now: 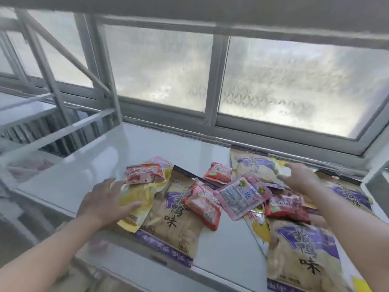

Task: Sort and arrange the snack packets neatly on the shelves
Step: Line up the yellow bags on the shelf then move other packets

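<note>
A glossy white shelf board (101, 152) runs below a frosted sliding window in a pale metal frame (168, 66), and the snack packets lie on it in a loose heap.

In the middle of the heap, a small pink foil packet with a blue label (242, 197) leans across a red crinkled packet (203, 204). Both lie over a large tan bag with purple lettering (174, 218). A second tan bag (305, 249) sits near the front edge on the right, and a third (254, 167) lies back by the window. More small red packets are scattered between them.

The left hand (105, 204) lies on a yellow packet (136, 199) at the left end of the heap. Its fingers are fairly straight, with the thumb across the packet's face, pressing rather than pinching. A small red packet (145, 172) rides on top of the yellow one. The right hand (299, 178) reaches over the heap with outstretched fingers touching the far tan bag. It does not grasp the bag, though blur softens the fingertips.

Sorting seems barely begun. Kinds are mixed, packets overlap at every angle, and no row or stack shows. Grouping the packets by type and squaring them up is probably all still to do.

The left half of the board is bare. Beyond it stand grey metal shelf uprights and braces (48, 66).
</note>
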